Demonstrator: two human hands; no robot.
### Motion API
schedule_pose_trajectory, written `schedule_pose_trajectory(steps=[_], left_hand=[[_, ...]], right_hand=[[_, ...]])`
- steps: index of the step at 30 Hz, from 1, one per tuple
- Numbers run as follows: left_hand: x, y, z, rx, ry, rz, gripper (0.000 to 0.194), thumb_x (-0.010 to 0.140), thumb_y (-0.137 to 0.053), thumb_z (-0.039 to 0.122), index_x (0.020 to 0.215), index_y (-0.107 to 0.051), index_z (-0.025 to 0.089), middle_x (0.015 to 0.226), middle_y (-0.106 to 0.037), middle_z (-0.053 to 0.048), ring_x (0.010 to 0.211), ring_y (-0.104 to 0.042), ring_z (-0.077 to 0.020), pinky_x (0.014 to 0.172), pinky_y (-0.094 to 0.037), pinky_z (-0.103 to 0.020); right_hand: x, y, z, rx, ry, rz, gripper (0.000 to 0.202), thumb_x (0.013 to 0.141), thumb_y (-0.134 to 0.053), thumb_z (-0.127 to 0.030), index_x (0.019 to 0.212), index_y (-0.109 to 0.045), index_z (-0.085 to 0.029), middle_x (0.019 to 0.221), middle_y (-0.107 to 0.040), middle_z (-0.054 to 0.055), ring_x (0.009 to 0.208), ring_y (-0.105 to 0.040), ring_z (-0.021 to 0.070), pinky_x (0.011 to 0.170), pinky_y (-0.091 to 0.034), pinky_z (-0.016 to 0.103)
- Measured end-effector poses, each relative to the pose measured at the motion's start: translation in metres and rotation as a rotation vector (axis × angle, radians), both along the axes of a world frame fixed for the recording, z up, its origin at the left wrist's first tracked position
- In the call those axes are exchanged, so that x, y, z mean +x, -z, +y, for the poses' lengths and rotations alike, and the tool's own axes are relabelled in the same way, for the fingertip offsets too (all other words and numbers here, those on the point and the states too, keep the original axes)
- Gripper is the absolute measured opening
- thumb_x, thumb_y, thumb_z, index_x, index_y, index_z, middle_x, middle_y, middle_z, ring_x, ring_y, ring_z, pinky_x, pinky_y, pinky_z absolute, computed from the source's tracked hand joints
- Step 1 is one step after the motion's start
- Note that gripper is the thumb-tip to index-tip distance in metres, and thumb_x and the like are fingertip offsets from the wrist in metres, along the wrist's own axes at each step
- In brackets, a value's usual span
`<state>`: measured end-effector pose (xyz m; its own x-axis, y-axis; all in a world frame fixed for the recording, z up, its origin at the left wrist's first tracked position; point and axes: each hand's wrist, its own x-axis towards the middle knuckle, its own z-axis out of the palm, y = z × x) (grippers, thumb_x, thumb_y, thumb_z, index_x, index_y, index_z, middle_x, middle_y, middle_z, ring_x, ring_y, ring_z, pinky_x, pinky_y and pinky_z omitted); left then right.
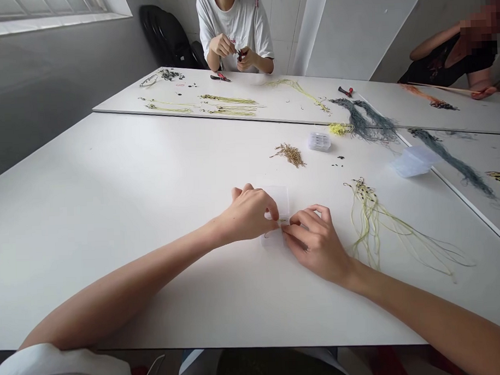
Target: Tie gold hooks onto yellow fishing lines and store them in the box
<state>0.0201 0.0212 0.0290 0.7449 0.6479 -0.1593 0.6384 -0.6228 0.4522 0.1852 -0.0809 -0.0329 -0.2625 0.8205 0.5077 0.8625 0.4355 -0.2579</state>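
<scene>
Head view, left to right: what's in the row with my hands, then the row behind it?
Front: left hand, right hand, yellow-green strands. Behind: gold-coloured pile, small clear case, bright yellow bundle, bluish plastic container.

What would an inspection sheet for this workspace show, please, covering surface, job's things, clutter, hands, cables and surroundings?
Surface: white table, with more tables adjoining.
Job's things: open clear box beneath both hands; a small yellowish piece at the fingertips, too small to identify.
Clutter: gold-coloured pile, second clear box, yellow-green cords.
Hands: left hand and right hand close together; grip unclear.
Cables: nothing seen.
Surroundings: person in white shirt opposite, holding a tool; black chairs behind.
</scene>
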Motion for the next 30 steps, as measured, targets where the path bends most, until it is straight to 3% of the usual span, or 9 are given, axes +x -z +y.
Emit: schedule_pose_trajectory(steps=[9, 18, 25, 30], left_hand=[[-0.004, -0.003, -0.013, 0.121, 0.081, 0.099, 0.017, 0.076, -0.058, 0.024, 0.068, -0.072, 0.02, 0.067, -0.063, -0.008, 0.084, -0.047, -0.025, 0.079, -0.026, -0.04], [-0.003, -0.005, -0.004, 0.185, 0.117, 0.067, 0.019, 0.078, -0.056, 0.023, 0.07, -0.073, 0.02, 0.074, -0.065, -0.009, 0.087, -0.048, -0.0259, 0.079, -0.025, -0.04], [-0.011, -0.013, 0.005, 0.09, 0.119, 0.006, 0.018, 0.081, -0.058, 0.029, 0.074, -0.074, 0.026, 0.075, -0.067, -0.003, 0.088, -0.051, -0.0229, 0.082, -0.024, -0.038], [-0.009, -0.008, 0.002, 0.071, 0.136, 0.011, 0.023, 0.084, -0.054, 0.027, 0.072, -0.073, 0.025, 0.07, -0.067, -0.003, 0.083, -0.051, -0.0219, 0.08, -0.024, -0.037]], right_hand=[[0.001, 0.002, 0.001, -0.021, -0.019, 0.042, 0.016, 0.088, -0.052, -0.01, 0.085, -0.066, -0.019, 0.079, -0.061, 0.003, 0.073, -0.057, 0.0158, 0.092, -0.033, 0.042], [0.003, 0.002, 0.002, -0.018, -0.024, 0.051, 0.016, 0.087, -0.052, -0.011, 0.085, -0.066, -0.019, 0.077, -0.06, 0.003, 0.071, -0.055, 0.0154, 0.09, -0.033, 0.042], [0.002, 0.004, 0.0, -0.034, -0.055, 0.066, 0.015, 0.088, -0.052, -0.012, 0.087, -0.065, -0.02, 0.081, -0.062, 0.003, 0.074, -0.057, 0.0161, 0.092, -0.033, 0.043], [-0.001, 0.002, -0.001, -0.043, -0.054, 0.069, 0.015, 0.087, -0.053, -0.012, 0.086, -0.065, -0.02, 0.081, -0.062, 0.003, 0.075, -0.057, 0.0163, 0.092, -0.033, 0.043]])
